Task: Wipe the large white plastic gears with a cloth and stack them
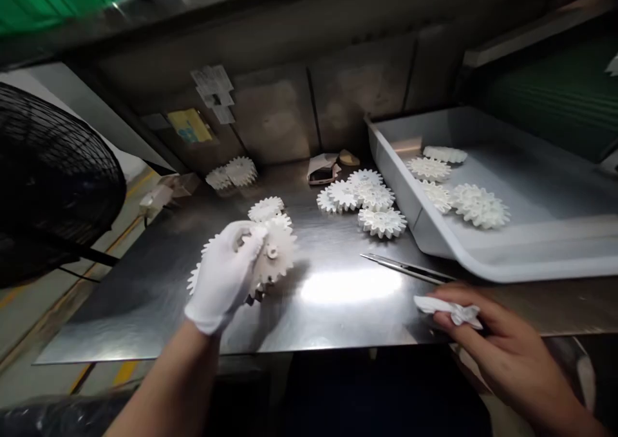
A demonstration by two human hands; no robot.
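Observation:
My left hand point(224, 276), in a white glove, is closed round a white plastic gear point(275, 253) held just above the steel table point(338, 308); more white gears point(267, 209) lie right behind it. My bare right hand point(502, 340) rests at the table's front edge with its fingers pinching a small crumpled white cloth point(449, 309). Metal tweezers point(410, 268) lie on the table just beyond that hand. A cluster of white gears point(367, 199) sits mid-table.
A grey tray point(531, 257) at the right holds several white gears point(477, 205). Two more gears point(232, 173) lie at the back left. A black fan point(48, 186) stands at the left. A small packet point(322, 168) lies by the back wall.

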